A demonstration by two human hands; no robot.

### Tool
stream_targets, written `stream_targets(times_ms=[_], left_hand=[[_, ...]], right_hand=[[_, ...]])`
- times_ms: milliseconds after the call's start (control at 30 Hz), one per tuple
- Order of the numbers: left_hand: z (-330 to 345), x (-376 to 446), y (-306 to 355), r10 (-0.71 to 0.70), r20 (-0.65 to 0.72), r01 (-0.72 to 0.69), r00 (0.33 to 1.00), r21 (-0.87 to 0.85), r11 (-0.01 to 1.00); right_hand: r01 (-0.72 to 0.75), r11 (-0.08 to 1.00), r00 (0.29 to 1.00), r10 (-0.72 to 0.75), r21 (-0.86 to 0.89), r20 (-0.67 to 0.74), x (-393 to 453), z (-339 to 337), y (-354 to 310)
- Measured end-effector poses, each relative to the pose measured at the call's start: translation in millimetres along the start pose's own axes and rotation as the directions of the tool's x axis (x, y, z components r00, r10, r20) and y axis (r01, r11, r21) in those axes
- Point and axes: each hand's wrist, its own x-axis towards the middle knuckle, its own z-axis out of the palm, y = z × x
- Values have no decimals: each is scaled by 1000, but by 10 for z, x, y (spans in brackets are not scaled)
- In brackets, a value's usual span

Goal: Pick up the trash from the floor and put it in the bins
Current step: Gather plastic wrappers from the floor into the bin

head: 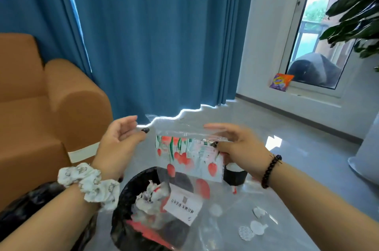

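I hold a clear plastic bag (pixel 184 158) printed with red strawberries, a white label low on it, hanging over a black lined bin (pixel 125 199). My right hand (pixel 238 144) pinches the bag's top edge between thumb and fingers. My left hand (pixel 121 139) hovers by the bag's upper left corner with fingers straight and thumb out, gripping nothing. Crumpled white paper (pixel 151 193) lies inside the bin. Small white round pads (pixel 246 232) lie on the grey floor at the lower right. An orange and purple packet (pixel 280 82) lies on the floor by the glass door.
An orange sofa (pixel 41 107) stands at the left, with a blue curtain (pixel 153 35) behind it. A black-and-white cylinder (pixel 234 175) stands on the floor behind the bag. A dark bag (pixel 24 207) sits at the lower left. A white pot (pixel 367 148) and plant leaves stand at the right.
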Motion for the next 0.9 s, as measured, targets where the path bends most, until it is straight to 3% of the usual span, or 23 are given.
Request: stream_targets(times_ms=[100, 167, 333, 400, 567, 667, 833, 900], left_hand=[[-150, 44, 13, -205, 64, 213, 977, -146, 966], [-173, 8, -8, -296, 171, 321, 940, -148, 935], [-126, -41, -77, -335, 344, 396, 877, -123, 910], [-83, -44, -93, -337, 377, 394, 863, -84, 915], [-7, -62, -155, -264, 286, 265, 921, 38, 964], [-2, -83, -193, -222, 286, 225, 932, 23, 974], [-28, -86, -222, -168, 306, 187, 937, -36, 982], [-26, -87, -221, -162, 298, 183, 941, -41, 982]], right_hand=[[-44, 991, 994, 31, 125, 104, -48, 35, 45], [-54, 992, 989, 37, 110, 145, -57, -6, 71], [-84, 981, 980, 49, 177, 192, -11, -46, 67], [-99, 979, 973, 58, 178, 222, 2, -21, 102], [-197, 945, 959, 130, 260, 253, 44, -7, 230], [-225, 933, 960, 163, 280, 226, 32, -34, 288], [-92, 996, 993, 92, -6, 75, -22, -64, 341], [-76, 997, 996, 77, -27, 32, -34, -76, 329]])
